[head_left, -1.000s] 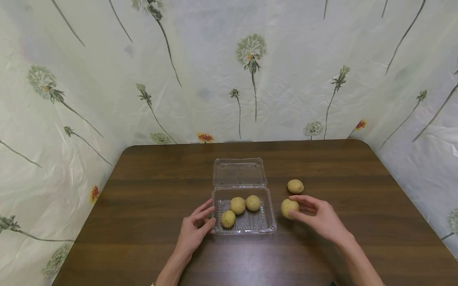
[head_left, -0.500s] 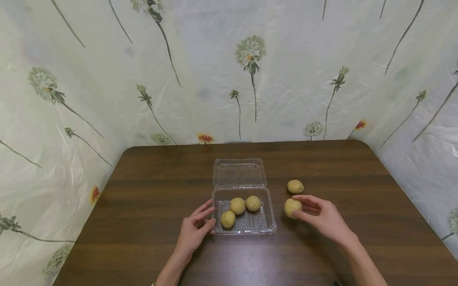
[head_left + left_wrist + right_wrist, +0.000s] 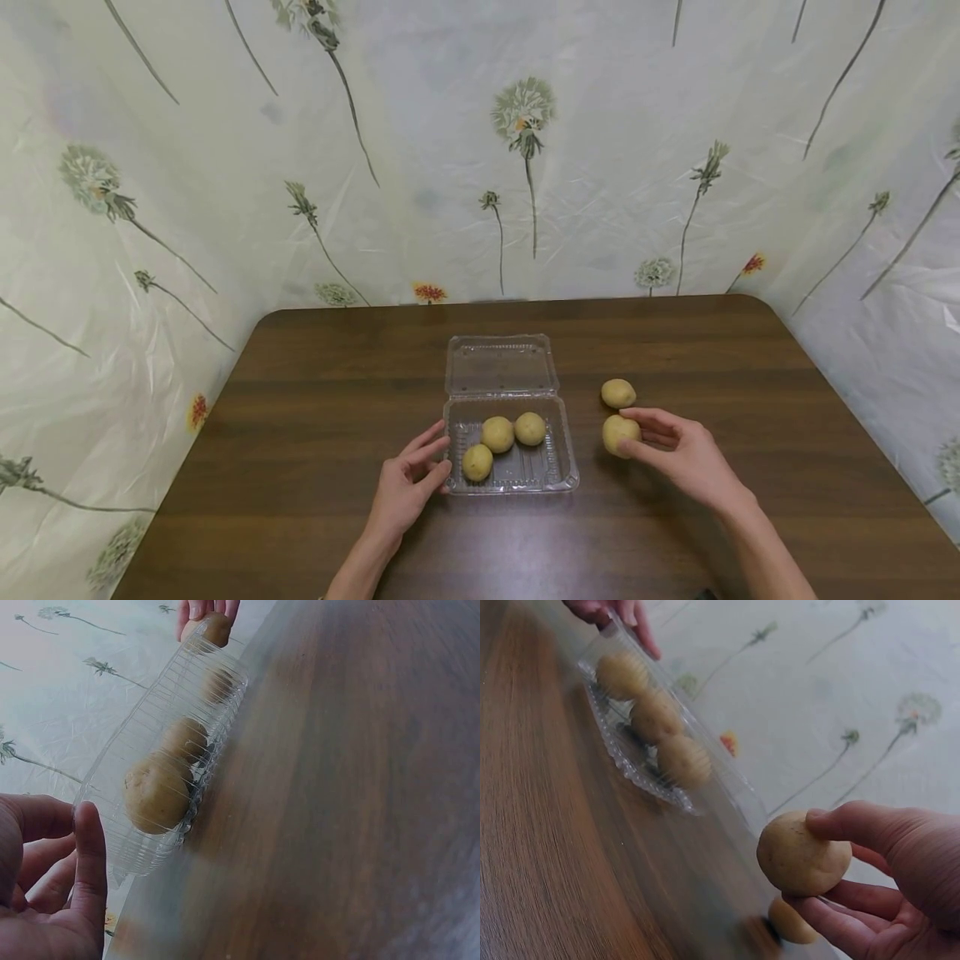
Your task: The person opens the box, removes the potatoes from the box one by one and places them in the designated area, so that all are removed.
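Note:
In the head view a clear plastic clamshell container (image 3: 558, 477) lies on the table with its lid (image 3: 501, 365) folded back. Three potatoes (image 3: 498, 434) sit inside it. My left hand (image 3: 407, 487) is at the container's left side; in the left wrist view its thumb and index finger meet at the rim. Right of the container, my right hand (image 3: 678, 458) holds another potato (image 3: 799, 855) between thumb and fingers, and in the right wrist view it appears just off the table. A loose potato (image 3: 618, 393) rests on the table directly behind the held one.
The dark wooden table (image 3: 315, 433) has rounded back corners. A pale plastic sheet (image 3: 420, 150) printed with dandelions hangs behind it and along both sides. A small dark object (image 3: 705, 594) shows at the bottom edge beside the right forearm.
My right hand has shifted slightly to the right with the potato, away from the container. The left hand, the container and its potatoes keep their places.

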Motion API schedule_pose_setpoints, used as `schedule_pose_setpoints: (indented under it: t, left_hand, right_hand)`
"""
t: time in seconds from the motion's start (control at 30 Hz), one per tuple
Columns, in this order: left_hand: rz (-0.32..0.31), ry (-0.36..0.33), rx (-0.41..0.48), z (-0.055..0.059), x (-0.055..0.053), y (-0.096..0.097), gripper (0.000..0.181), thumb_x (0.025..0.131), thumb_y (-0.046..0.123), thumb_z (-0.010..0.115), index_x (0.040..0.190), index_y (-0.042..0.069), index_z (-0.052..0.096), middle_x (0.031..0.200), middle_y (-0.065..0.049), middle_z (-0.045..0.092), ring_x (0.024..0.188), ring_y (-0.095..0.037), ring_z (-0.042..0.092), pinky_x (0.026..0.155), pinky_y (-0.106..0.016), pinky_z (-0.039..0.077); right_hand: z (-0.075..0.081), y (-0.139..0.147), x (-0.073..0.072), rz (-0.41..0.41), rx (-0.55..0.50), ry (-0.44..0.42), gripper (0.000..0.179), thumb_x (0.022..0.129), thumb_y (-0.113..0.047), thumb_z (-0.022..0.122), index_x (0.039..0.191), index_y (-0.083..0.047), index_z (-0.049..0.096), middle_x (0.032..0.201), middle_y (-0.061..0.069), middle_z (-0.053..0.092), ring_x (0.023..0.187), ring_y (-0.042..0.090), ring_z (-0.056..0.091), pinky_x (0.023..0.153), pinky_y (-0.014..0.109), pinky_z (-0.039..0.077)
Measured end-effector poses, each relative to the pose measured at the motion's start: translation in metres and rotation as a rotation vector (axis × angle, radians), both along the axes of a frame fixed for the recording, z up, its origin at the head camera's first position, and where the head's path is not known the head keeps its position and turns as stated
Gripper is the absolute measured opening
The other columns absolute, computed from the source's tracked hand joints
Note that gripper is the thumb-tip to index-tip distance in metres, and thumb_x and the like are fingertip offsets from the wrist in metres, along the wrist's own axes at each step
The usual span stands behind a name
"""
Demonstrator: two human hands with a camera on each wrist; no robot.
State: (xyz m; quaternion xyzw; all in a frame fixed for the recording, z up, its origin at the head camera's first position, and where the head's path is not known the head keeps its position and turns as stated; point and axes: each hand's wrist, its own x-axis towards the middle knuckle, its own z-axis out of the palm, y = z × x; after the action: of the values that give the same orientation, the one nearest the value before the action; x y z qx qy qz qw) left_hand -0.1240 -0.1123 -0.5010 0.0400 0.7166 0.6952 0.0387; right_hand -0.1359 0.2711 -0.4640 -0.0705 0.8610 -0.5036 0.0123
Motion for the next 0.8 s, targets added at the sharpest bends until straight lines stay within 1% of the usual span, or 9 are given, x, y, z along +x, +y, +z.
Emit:
schedule_pose_setpoints:
  t: [0.17,0.47,0.8]
  left_hand:
    - [-0.003,-0.003,0.010,0.001,0.000,0.000,0.036,0.090,0.001,0.069,0.126,-0.002,0.064,0.144,-0.001,0.050,0.079,-0.015,0.060,0.067,-0.030,0.058]
    - [-0.005,-0.002,0.008,0.000,0.000,0.000,0.037,0.090,0.001,0.069,0.126,-0.002,0.064,0.144,-0.001,0.050,0.080,-0.015,0.060,0.067,-0.030,0.058]
    - [-0.003,0.009,0.005,-0.001,-0.001,-0.001,0.036,0.089,0.001,0.070,0.125,-0.002,0.065,0.143,-0.001,0.051,0.080,-0.015,0.061,0.067,-0.030,0.058]
  right_hand:
    - [0.000,0.003,-0.001,-0.002,-0.006,-0.006,0.047,0.086,-0.029,0.077,0.127,-0.011,0.064,0.122,0.011,0.065,0.107,0.016,0.064,0.078,0.021,0.054]
    - [-0.003,0.010,-0.003,-0.021,0.034,-0.005,0.048,0.086,-0.034,0.077,0.127,-0.014,0.064,0.122,0.008,0.065,0.104,0.008,0.064,0.078,0.022,0.055]
    - [-0.006,0.015,-0.006,-0.036,0.048,-0.010,0.050,0.086,-0.035,0.076,0.128,-0.011,0.063,0.124,0.010,0.064,0.103,0.007,0.064,0.077,0.021,0.054]
